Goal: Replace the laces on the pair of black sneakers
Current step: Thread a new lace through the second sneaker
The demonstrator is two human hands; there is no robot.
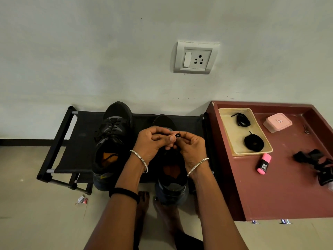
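Left of my L hand, first sneaker sits laced (old or new lace, can't tell). L & R hand both pinch a black lace just above second sneaker. Right of R hand: two lace bundles unused in tray, so approx. half left, I'd guess.

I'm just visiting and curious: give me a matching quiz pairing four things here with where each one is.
Things:
1. pink highlighter pen
2. round coiled black shoelace
3. laced black sneaker
4. black lace end

Places:
A. on the black fabric rack
B. pinched between the left hand and right hand
C. in the beige tray
D. on the maroon table, beside the tray

Pairs: 1-D, 2-C, 3-A, 4-B
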